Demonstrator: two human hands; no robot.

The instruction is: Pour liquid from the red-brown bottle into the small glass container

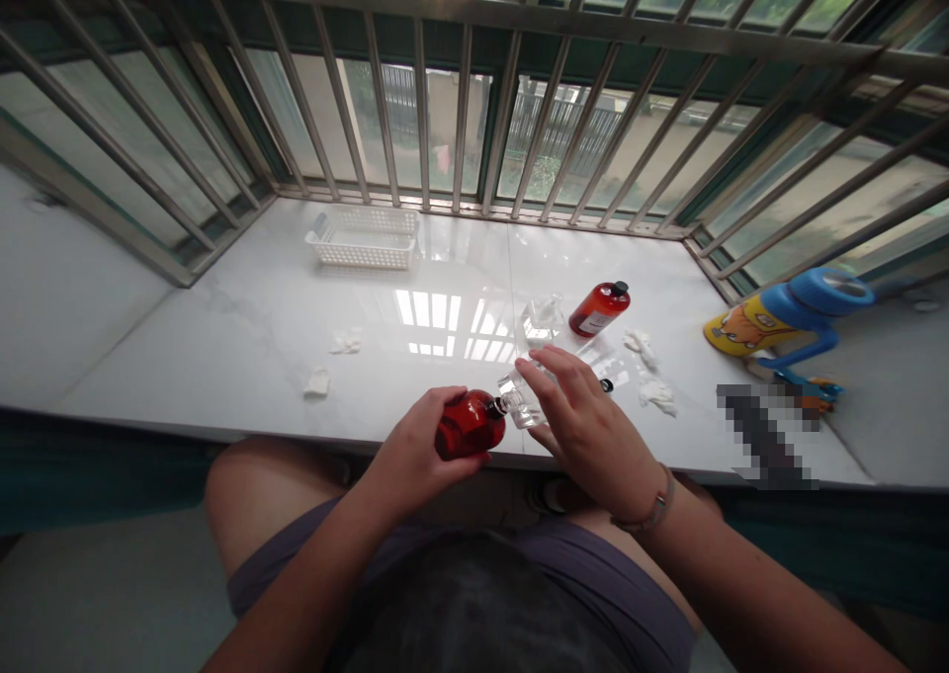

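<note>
Tilting a red bottle (469, 424) in my closed left hand (412, 456), I grip a clear cup (521, 403) at its mouth with right hand (585, 426) fingers.

Both forearms reach forward from the seated person's lap, bare to the elbow, converging near the middle of the view. The left hand (415, 448) is curled in a firm grasp, knuckles up, its fingers (451, 398) wrapped round and the thumb tucked underneath. The right hand (585, 426) lies just beside it, palm down and wrist bent slightly inward, its fingers (545, 369) loosely spread and pointing left, the tips pinching lightly. A thin band circles the right wrist.
</note>
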